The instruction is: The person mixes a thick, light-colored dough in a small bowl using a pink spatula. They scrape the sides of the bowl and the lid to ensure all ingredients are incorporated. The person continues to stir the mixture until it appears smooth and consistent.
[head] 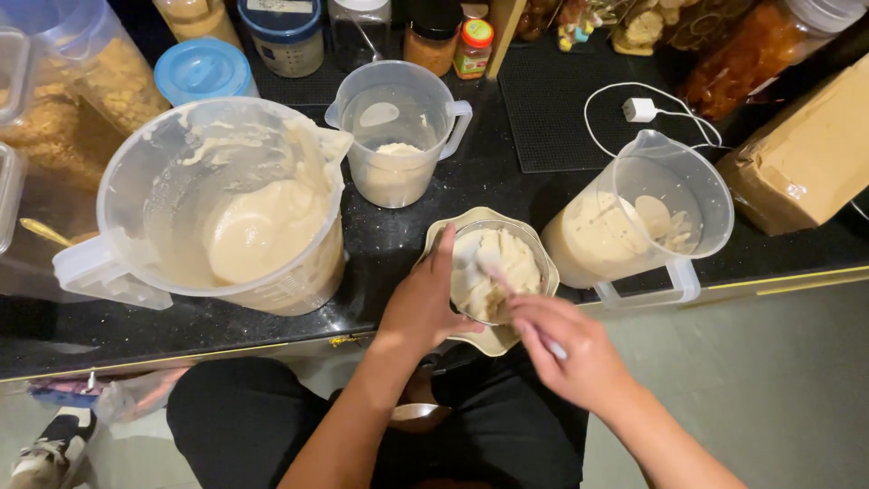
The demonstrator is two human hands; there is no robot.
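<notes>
A small steel cup point(541, 263) full of pale batter stands on a cream scalloped plate point(490, 340) at the front edge of the black counter. My left hand point(424, 303) grips the cup's left side. My right hand point(570, 349) holds a white spoon point(496, 269) whose tip is in the batter. A large clear jug point(237, 204) with thick batter tilts at the left. A smaller jug point(398, 127) stands behind the cup, and a third jug point(647, 222) with batter stands to the right.
Jars and lidded containers point(288, 34) line the back of the counter point(389, 235). A white charger with cord point(641, 110) lies on a dark mat, and a brown cardboard box point(806, 154) sits far right. My legs are below the counter edge.
</notes>
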